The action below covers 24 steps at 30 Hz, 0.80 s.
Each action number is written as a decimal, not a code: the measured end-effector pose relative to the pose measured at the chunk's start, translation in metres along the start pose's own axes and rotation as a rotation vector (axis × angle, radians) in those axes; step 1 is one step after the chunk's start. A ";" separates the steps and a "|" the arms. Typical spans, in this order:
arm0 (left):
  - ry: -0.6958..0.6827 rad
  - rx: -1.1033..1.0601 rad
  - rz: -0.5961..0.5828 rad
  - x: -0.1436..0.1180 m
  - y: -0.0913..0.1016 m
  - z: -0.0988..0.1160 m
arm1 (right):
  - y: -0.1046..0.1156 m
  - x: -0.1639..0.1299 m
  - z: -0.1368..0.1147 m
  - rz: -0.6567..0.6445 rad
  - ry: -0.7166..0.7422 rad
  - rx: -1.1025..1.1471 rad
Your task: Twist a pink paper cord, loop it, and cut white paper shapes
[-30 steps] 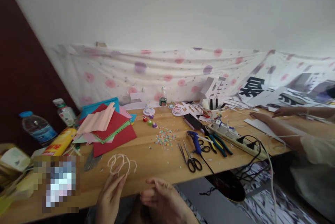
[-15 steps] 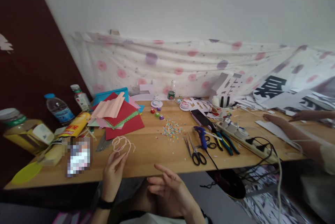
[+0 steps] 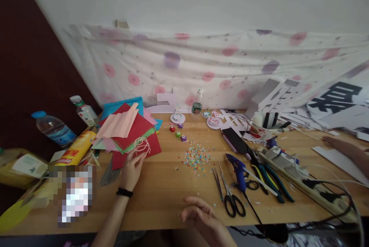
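Observation:
My left hand [image 3: 132,170] reaches forward over the wooden table [image 3: 173,189], its fingertips at a bundle of pale pink string [image 3: 141,145]. The string lies on the edge of a stack of red, pink and blue paper sheets [image 3: 129,129]. Whether the fingers pinch the string or only touch it is unclear. A black band sits on that wrist. My right hand [image 3: 198,214] hovers at the table's near edge, fingers loosely apart, holding nothing. Black scissors [image 3: 230,197] lie just right of it.
Coloured confetti [image 3: 196,156], small punches [image 3: 178,133], a blue glue gun [image 3: 238,166], pliers [image 3: 272,179], a power strip [image 3: 291,162] and a phone [image 3: 235,141] lie mid-table. Bottles [image 3: 53,129] and a yellow can [image 3: 76,149] stand left. Another person's hand [image 3: 343,147] rests at right.
My left hand has carried the pink string from the table's near edge forward onto the red paper stack. My right hand stayed low near the edge. The view moved closer.

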<state>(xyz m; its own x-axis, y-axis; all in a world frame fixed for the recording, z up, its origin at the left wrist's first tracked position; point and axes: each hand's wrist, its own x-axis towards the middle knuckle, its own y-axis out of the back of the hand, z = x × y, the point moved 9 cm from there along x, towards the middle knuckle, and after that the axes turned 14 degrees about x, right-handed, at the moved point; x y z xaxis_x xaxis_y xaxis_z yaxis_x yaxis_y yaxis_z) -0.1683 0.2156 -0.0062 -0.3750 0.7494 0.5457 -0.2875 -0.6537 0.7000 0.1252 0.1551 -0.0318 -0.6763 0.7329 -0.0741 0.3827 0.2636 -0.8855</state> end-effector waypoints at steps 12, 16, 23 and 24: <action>0.026 0.121 -0.156 -0.002 -0.032 -0.022 | 0.024 0.017 -0.006 0.094 -0.043 -0.014; 0.042 0.185 -0.129 -0.013 -0.016 -0.021 | 0.028 0.018 -0.004 0.136 -0.020 -0.073; 0.040 0.203 0.042 -0.016 0.071 0.003 | 0.019 0.009 -0.042 0.259 0.133 -0.088; 0.043 0.162 0.096 -0.013 0.093 0.005 | 0.017 0.005 -0.055 0.277 0.122 -0.121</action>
<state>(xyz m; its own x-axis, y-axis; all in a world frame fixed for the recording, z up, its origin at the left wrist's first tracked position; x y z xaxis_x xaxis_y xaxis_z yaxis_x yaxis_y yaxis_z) -0.1858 0.1456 0.0540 -0.4324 0.6769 0.5957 -0.1045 -0.6938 0.7125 0.1627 0.1974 -0.0219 -0.4579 0.8552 -0.2428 0.6188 0.1106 -0.7777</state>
